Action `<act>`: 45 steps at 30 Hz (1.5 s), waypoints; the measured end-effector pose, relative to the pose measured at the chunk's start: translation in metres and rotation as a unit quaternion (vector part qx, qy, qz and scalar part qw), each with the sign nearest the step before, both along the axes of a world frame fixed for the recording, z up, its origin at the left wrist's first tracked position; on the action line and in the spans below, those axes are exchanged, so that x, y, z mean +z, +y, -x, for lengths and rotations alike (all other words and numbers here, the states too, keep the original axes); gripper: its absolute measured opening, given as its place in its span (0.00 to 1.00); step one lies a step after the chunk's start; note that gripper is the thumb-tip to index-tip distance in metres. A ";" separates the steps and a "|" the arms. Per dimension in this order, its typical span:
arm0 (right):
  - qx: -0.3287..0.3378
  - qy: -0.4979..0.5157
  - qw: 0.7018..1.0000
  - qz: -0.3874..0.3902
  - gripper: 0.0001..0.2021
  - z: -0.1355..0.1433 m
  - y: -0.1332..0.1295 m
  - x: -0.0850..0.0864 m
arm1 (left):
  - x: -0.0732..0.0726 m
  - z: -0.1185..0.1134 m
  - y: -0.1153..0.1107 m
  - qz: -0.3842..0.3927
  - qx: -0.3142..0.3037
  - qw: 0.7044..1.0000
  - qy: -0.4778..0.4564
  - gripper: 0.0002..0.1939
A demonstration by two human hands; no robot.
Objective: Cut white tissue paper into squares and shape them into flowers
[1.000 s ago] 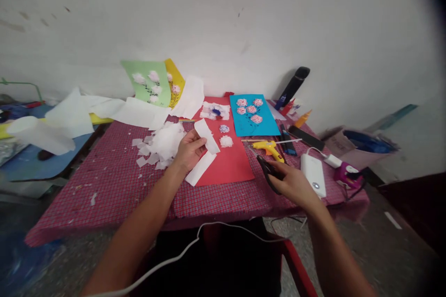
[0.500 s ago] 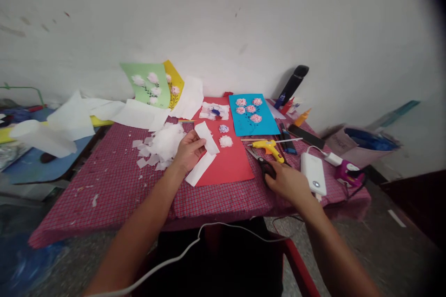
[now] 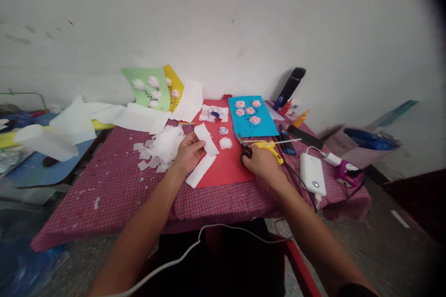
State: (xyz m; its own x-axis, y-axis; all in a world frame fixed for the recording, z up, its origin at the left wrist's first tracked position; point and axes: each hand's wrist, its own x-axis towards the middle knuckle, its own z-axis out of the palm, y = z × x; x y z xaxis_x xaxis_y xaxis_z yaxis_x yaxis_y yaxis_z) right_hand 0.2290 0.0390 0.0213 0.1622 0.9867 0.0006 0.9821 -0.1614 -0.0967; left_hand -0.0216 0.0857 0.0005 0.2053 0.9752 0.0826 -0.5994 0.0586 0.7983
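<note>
My left hand (image 3: 190, 152) pinches a folded strip of white tissue paper (image 3: 202, 171) over the left side of a red sheet (image 3: 228, 169). In my right hand (image 3: 261, 161) is a pair of black-handled scissors (image 3: 245, 149), blades pointing up and away, at the red sheet's right edge. Two small crumpled paper flowers, one purple-tinted (image 3: 223, 131) and one white (image 3: 225, 143), lie on the red sheet between my hands. Behind them is a stained white tissue pad (image 3: 214, 113). A heap of cut white tissue pieces (image 3: 165, 144) sits left of my left hand.
A yellow glue gun (image 3: 278, 153) lies just beyond my right hand, partly hidden by it. A blue flower card (image 3: 253, 118) is behind it. White power bank (image 3: 312, 174) and purple power socket (image 3: 348, 174) stand right. A green flower card (image 3: 148, 88) leans against the wall.
My right hand has lifted the scissors and moved left with them, from beside the glue gun to the red sheet's edge. My left hand keeps the paper strip nearly in place.
</note>
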 end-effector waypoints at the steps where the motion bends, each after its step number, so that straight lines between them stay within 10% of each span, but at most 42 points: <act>1: 0.006 -0.010 1.000 0.005 0.21 0.003 0.002 0.000 | 0.000 0.000 0.000 0.000 0.000 1.000 -0.001 0.23; 15: 0.108 -0.066 0.986 0.105 0.23 -0.011 0.006 0.019 | 0.002 0.000 0.000 0.010 0.005 1.000 -0.002 0.24; 21: 0.121 0.079 0.988 -0.047 0.21 -0.001 0.003 0.041 | -0.004 -0.001 0.000 0.000 -0.021 1.000 0.007 0.28; 27: 0.177 0.555 0.813 0.023 0.19 0.063 0.043 0.032 | -0.003 0.000 -0.002 -0.018 -0.033 0.999 0.025 0.29; 31: 0.146 0.695 0.704 -0.002 0.14 0.091 0.073 0.009 | 0.000 -0.001 -0.003 -0.024 -0.024 0.999 0.029 0.29; 37: 0.160 0.688 0.702 -0.093 0.13 0.092 0.074 -0.018 | -0.006 -0.004 0.000 -0.003 0.047 0.997 0.064 0.17; 45: 0.201 0.709 0.676 -0.025 0.13 0.086 0.064 -0.013 | 0.003 -0.008 0.000 -0.002 0.090 0.990 0.107 0.14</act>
State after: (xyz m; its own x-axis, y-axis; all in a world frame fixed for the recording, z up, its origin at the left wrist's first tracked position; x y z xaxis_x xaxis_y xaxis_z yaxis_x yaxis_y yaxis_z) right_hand 0.1428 0.1027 0.0080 -0.2469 0.9557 0.1603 -0.1399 0.1285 -0.9818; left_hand -0.0136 0.0858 0.0037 0.0409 0.9974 0.0600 -0.4175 -0.0375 0.9079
